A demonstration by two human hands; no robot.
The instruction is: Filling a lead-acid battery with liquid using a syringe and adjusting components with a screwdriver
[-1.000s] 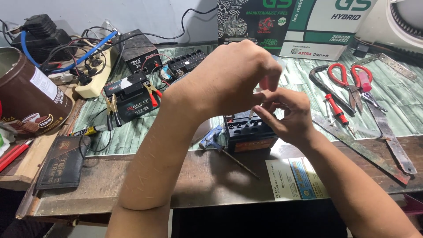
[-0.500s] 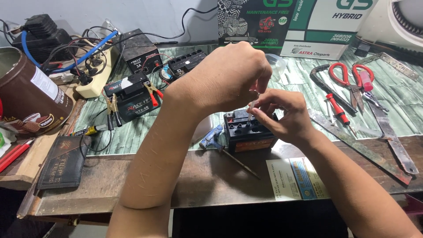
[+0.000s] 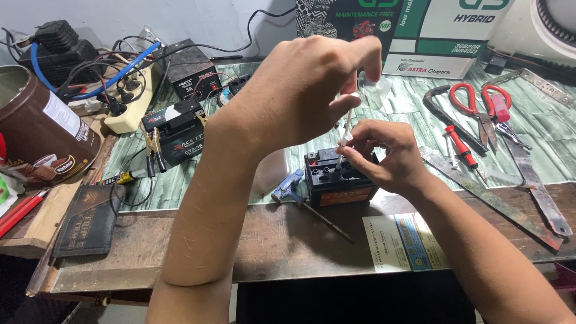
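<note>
1. Head view, left hand [image 3: 312, 90]: it is raised above the bench with its back to the camera, fingers curled in, pinching the upper end of a thin white tube [image 3: 346, 129] between thumb and forefinger.
2. Head view, right hand [image 3: 384, 156]: it sits lower and just to the right of the left hand, fingers closed narrowly on the lower part of the same tube, guiding its tip down.
3. The tube runs nearly upright, tilted slightly, from the left hand's fingertips down to the top of a small black battery [image 3: 339, 180].
4. That battery stands directly under the right hand, touching its fingers, near the front of the wooden workbench [image 3: 270, 240]. It has an orange stripe on its front face.
5. Just left of the right hand, beside the battery, lies a blue-handled screwdriver [image 3: 291, 189] with its shaft pointing toward the bench edge.
6. Below the right wrist lies a printed paper leaflet [image 3: 402, 243].
7. Right of the right hand, well apart, lie a red-handled screwdriver [image 3: 459, 147], red-handled scissors [image 3: 480, 108] and flat metal bars [image 3: 480, 192].
8. Left of the left forearm stands a second black battery [image 3: 177, 135] with clips on it, and beyond it a small black charger box [image 3: 189, 72].
9. Far left stand a brown tin can [image 3: 36, 126] and a dark wallet [image 3: 84, 219].
10. Beyond both hands stands a green and white carton [image 3: 432, 30].
</note>
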